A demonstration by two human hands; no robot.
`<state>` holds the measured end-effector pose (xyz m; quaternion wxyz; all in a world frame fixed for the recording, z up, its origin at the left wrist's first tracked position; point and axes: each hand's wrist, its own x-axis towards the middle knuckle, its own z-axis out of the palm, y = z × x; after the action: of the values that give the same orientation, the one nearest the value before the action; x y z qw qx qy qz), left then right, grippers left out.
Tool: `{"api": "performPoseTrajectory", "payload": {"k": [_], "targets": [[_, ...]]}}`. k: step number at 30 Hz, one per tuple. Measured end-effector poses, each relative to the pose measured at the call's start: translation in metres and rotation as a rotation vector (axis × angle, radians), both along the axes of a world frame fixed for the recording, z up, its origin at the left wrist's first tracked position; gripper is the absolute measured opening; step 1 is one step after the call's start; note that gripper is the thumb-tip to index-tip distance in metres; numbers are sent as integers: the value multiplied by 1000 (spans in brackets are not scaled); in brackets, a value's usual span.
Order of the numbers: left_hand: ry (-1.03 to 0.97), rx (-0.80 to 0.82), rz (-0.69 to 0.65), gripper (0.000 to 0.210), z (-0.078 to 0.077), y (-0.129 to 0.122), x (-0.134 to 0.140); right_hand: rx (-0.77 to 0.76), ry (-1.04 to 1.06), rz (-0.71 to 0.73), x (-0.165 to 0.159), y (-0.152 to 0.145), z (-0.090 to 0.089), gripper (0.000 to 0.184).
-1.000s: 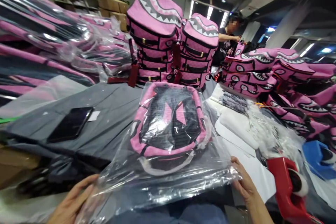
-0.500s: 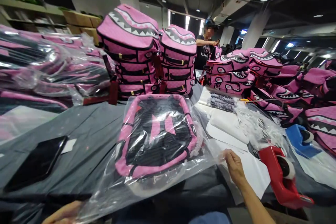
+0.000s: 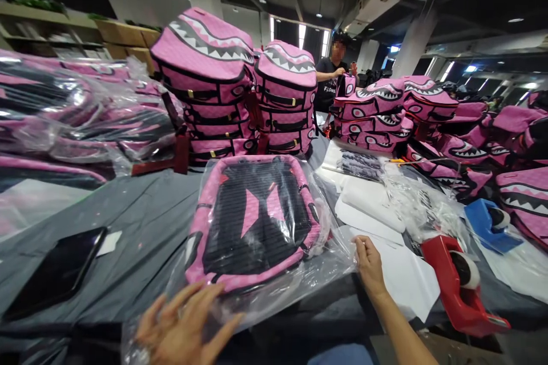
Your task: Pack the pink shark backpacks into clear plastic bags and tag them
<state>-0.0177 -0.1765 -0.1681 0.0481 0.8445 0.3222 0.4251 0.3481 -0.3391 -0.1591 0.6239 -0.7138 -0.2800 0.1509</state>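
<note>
The left hand has just moved from the near left corner and now spreads open over the clear plastic bag, while the right hand keeps pinching its near right side. The pink backpack lies inside, near centre; handling seems to shift from stretching to pressing.

"What's your table like?"

"Mine's grey and creased, spanning the lower frame."

"And on it?"

"At lower left I've a black phone, a white slip just beside it; at centre, a clear bag with a pink backpack inside; above that, backpack stacks; right of centre, white sheets; at lower right, a red tape dispenser, a blue dispenser above it."
</note>
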Motion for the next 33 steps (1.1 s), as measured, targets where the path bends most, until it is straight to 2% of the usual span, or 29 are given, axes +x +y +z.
{"api": "performPoseTrajectory", "payload": {"k": [2, 3, 5, 9, 13, 17, 19, 22, 24, 26, 29, 31, 33], "targets": [[65, 179, -106, 34, 15, -9, 26, 12, 3, -2, 0, 0, 0, 54], [76, 213, -125, 33, 19, -11, 34, 13, 7, 1, 1, 0, 0, 54], [87, 153, -128, 29, 23, -12, 41, 15, 12, 10, 2, 0, -1, 54], [128, -18, -158, 25, 20, -8, 28, 38, 2, 16, 4, 0, -5, 54], [110, -17, -225, 23, 20, -4, 19, 56, 17, 27, 3, 0, -6, 52], [85, -13, -195, 21, 34, 13, 30, 75, 29, 38, 3, 0, -3, 51], [138, -175, -235, 31, 44, 26, 38, 63, 22, 37, 6, 3, -3, 52], [238, -545, -386, 51, 54, 42, 47, -15, 10, 59, 12, 14, -5, 57], [240, -663, -408, 56, 56, 47, 51, -68, 10, 75, 16, 20, -5, 60], [226, -707, -394, 57, 56, 48, 53, -89, -18, 51, 19, 20, -1, 60], [244, -775, -395, 55, 56, 48, 54, -110, -166, -64, 29, -7, 19, 59], [241, -801, -389, 55, 55, 48, 53, -151, -319, -180, 42, -48, 36, 56], [228, -827, -387, 56, 53, 48, 51, -240, -472, -332, 60, -104, 52, 54]]}}
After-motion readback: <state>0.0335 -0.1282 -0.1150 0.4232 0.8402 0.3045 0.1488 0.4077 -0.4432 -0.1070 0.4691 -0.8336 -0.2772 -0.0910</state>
